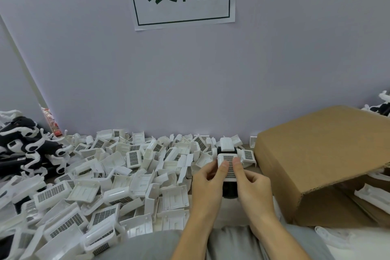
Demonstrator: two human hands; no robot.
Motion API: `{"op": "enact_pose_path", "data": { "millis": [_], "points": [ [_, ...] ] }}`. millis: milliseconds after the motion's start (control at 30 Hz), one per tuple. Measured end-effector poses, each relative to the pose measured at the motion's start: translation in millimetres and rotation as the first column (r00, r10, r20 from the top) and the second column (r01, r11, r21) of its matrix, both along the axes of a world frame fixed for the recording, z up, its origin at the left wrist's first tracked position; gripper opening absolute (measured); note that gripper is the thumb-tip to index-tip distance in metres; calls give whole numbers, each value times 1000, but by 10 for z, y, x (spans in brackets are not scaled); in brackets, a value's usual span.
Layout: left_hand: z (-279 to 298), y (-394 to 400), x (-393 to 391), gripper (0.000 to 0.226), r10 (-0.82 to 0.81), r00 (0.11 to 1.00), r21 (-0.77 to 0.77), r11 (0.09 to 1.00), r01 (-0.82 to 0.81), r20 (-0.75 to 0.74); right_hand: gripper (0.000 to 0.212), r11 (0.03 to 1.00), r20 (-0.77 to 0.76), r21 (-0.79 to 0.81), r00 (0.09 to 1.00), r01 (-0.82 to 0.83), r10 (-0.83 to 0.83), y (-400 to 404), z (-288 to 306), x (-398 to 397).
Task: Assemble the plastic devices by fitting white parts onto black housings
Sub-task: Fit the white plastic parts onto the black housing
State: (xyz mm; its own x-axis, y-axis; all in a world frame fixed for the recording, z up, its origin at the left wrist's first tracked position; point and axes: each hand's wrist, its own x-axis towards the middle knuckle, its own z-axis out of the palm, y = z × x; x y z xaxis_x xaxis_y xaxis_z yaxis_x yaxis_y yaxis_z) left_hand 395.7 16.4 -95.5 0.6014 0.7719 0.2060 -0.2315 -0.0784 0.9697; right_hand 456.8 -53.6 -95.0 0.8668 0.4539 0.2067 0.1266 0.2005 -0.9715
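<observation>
Grey cloth (147, 245) over the person's lap fills the near edge. Above it the left hand (207, 183) and right hand (253, 186) curl around a black housing (230, 191), both thumbs pressing a white grilled part (229, 167) onto its top. A heap of ribbed white parts (105, 179) spreads left; assembled black-and-white devices (27, 143) lie far left; a corrugated cardboard box (325, 158) stands right.

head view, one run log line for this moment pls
step: pressing white part onto black housing | left hand: holds | right hand: holds | pile of white parts: left
</observation>
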Motion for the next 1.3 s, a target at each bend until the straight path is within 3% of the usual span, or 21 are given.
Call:
{"op": "enact_pose_path", "data": {
  "millis": [167,333,667,867,1000,1133,1233,1300],
  "points": [
    [-17,-14,40,32,-39,996,8,999,40,-79,39,992,-179,101,980,-74,91,-27,-19,46],
    [-26,26,35,43,50,989,18,999,-48,-137,26,994,-77,53,992,-99,103,28,-60,48],
    [-68,50,7,49,14,991,104,995,0,-131,11,998,22,27,998,-52,51,-26,-51,129],
    [-3,27,-17,28,-20,999,-100,995,15,-51,16,1000,85,8,996,-27,27,9,-62,90],
    [38,39,-47,27,-7,1000,-258,966,6,-2,8,995,229,-71,972,70,-52,42,-107,57],
    [83,23,-44,48,83,990,-468,884,-19,118,37,983,413,-164,911,83,-8,64,-130,13],
    [163,9,-81,54,-3,954,-627,753,199,299,58,975,449,-220,889,14,89,70,-139,-13],
    [160,23,-81,50,-35,946,-625,743,240,321,67,974,440,-223,896,50,55,70,-153,18]
  ]
}}
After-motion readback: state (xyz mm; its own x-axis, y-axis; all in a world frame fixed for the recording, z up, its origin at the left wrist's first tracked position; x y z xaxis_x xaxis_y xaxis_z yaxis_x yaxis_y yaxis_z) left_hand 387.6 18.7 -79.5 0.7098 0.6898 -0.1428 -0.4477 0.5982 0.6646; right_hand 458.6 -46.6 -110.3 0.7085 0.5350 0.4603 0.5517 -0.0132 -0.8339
